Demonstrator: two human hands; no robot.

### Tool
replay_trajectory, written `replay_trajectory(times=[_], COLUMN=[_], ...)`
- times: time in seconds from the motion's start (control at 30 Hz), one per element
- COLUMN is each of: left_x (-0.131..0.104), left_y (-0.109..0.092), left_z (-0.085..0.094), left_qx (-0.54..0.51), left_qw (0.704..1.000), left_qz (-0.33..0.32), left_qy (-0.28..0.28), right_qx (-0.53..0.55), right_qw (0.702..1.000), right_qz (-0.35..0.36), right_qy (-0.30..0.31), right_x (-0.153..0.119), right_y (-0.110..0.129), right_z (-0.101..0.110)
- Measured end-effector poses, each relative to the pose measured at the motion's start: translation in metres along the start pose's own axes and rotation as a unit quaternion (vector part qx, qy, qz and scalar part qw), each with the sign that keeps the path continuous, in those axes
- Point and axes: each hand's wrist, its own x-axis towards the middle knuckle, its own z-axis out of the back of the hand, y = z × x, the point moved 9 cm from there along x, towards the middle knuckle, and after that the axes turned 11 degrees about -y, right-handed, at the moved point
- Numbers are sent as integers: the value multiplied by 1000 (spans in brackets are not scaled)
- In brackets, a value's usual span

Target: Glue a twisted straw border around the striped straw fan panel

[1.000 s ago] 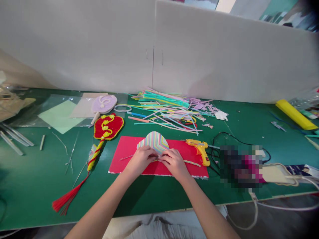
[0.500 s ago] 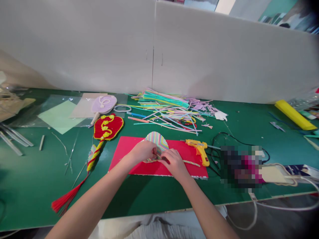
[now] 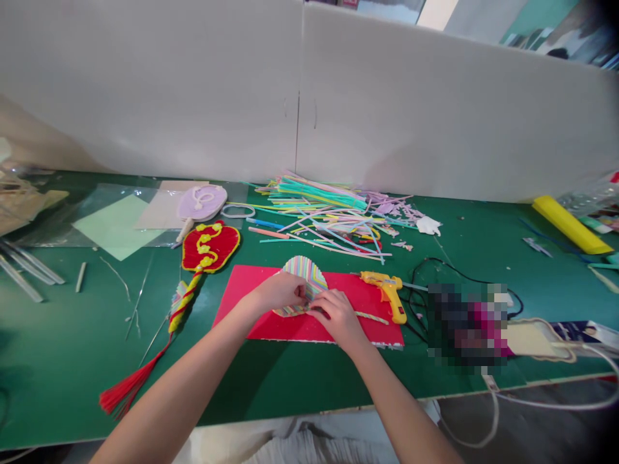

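A small fan of pastel striped pipe cleaners (image 3: 304,265) lies over a red board (image 3: 264,328) in front of me. My left hand (image 3: 283,291) reaches across its face, fingers bent and pinched near the fan's lower right part. Close beside it, my right hand (image 3: 337,317) pinches at the fan's lower right edge, thumb and fingertips together. Both sets of fingertips hide whatever small part is between them. From under my right hand a twisted pastel handle (image 3: 371,317) sticks out to the right. A yellow glue gun (image 3: 387,290) rests at the board's right edge.
Loose pipe cleaners (image 3: 324,206) are heaped at the back. A red and yellow fan (image 3: 211,248) with a red tassel (image 3: 130,386) lies left, below a lilac fan (image 3: 202,203). Glue sticks (image 3: 24,274) lie far left. A black cord (image 3: 449,261) loops on the right.
Hardly anything differs. Both hands stay at the same spot on the fan, with only a slight shift of the fingers.
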Motion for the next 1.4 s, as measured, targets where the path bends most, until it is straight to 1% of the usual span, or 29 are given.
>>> replay_trajectory(times=[0.23,0.4,0.7,0.87,1.2,1.4], left_x=[-1,0,-4,-7,-8,-5], left_y=[2,4,-9,-11,-6,-6], left_z=[-4,-5,2,4,-1,-1], left_qx=[-18,-21,-12,-23,-38,-30], left_qw=[1000,1000,999,998,998,998], left_qz=[-5,4,25,27,19,0], left_qy=[6,18,35,44,54,48], right_qx=[2,2,3,0,4,21], right_qw=[1000,1000,1000,1000,1000,1000], right_qz=[4,3,10,11,17,4], right_qy=[-1,1,0,-1,-3,-5], right_x=[0,-1,-1,-2,-1,0], right_y=[1,0,1,2,3,1], right_z=[0,0,-2,-1,-1,-1])
